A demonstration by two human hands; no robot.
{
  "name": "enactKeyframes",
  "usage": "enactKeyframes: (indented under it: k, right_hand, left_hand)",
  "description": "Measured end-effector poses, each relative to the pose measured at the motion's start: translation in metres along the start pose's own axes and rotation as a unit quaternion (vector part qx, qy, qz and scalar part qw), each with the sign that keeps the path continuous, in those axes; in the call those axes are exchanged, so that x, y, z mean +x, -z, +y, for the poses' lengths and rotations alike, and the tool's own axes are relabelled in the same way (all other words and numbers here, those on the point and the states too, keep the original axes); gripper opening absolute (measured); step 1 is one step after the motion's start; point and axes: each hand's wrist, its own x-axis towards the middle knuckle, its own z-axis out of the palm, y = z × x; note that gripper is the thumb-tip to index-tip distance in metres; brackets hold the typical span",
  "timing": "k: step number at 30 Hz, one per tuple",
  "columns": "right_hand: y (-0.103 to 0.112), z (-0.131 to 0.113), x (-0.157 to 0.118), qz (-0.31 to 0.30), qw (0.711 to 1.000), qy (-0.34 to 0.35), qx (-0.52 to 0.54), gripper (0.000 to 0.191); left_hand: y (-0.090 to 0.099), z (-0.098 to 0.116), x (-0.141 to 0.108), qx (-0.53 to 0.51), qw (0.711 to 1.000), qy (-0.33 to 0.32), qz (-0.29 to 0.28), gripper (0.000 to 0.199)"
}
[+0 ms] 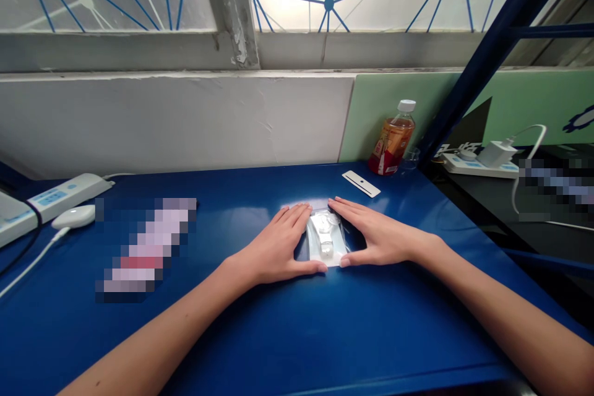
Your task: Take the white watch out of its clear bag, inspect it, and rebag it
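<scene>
A small clear plastic packet (pixel 326 236) with a white item inside, perhaps a coiled cable or earphones, lies flat on the blue tabletop (pixel 278 328). My left hand (pixel 283 244) rests along its left side, fingers stretched out and thumb at the near edge. On the other side my right hand (pixel 374 234) lies with fingers extended, its thumb by the packet's near right corner. Both hands frame the packet and touch or nearly touch its edges; neither grips it. Just beyond the right hand is a flat white strip (pixel 361 184) with a dark line.
A bottle of reddish drink (pixel 393 139) stands at the back right by a blue metal post (pixel 482 43). To the left lie a white power strip (pixel 55 198), a white charger with cable (pixel 74 217) and a blurred-out flat object (pixel 148 247). Another power strip (pixel 477 166) is at far right.
</scene>
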Motion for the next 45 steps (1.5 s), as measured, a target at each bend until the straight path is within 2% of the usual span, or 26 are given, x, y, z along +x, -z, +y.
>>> enactKeyframes:
  k: [7, 10, 12, 16, 19, 22, 26, 30, 35, 39, 45]
  right_hand:
    - [0.002, -0.003, 0.001, -0.017, 1.0, -0.008, -0.013, 0.11]
    - [0.003, -0.004, 0.001, -0.004, 1.0, 0.0, -0.003, 0.107]
    - [0.004, -0.005, 0.002, 0.014, 1.0, 0.016, -0.001, 0.1]
    - [0.006, -0.006, 0.003, 0.055, 0.998, 0.039, -0.02, 0.07]
    - [0.007, -0.005, 0.005, 0.101, 0.994, 0.027, -0.033, 0.061]
    - [0.007, -0.004, 0.006, 0.125, 0.99, -0.007, -0.059, 0.066]
    - [0.005, -0.003, 0.006, 0.117, 0.99, -0.034, -0.068, 0.064]
    - [0.005, -0.004, 0.005, 0.092, 0.994, -0.025, -0.054, 0.058]
    - [0.008, -0.004, 0.004, 0.12, 0.991, 0.011, -0.058, 0.054]
    - [0.009, -0.004, 0.004, 0.085, 0.994, 0.047, -0.043, 0.063]
    - [0.006, -0.001, 0.002, 0.033, 0.999, 0.023, -0.031, 0.082]
  left_hand:
    - [-0.002, -0.001, 0.0, 0.005, 1.0, 0.0, 0.001, 0.101]
    - [-0.001, 0.0, 0.0, 0.014, 1.0, 0.0, -0.006, 0.1]
    - [0.0, 0.0, 0.0, 0.019, 1.0, 0.001, -0.011, 0.1]
    - [0.002, -0.001, -0.002, 0.021, 1.0, -0.002, -0.016, 0.099]
    - [0.004, -0.001, -0.004, 0.022, 1.0, -0.009, -0.003, 0.083]
    - [0.004, -0.002, -0.003, 0.026, 1.0, -0.006, 0.014, 0.066]
    - [0.002, -0.004, -0.001, 0.035, 0.999, 0.03, 0.028, 0.058]
    - [0.006, -0.006, -0.001, 0.046, 0.999, 0.019, 0.01, 0.069]
    - [0.014, -0.009, -0.002, 0.03, 0.999, 0.011, -0.013, 0.083]
    - [0.019, -0.012, -0.002, 0.011, 1.0, 0.013, -0.015, 0.08]
    - [0.019, -0.015, -0.002, 0.01, 1.0, 0.018, -0.02, 0.082]
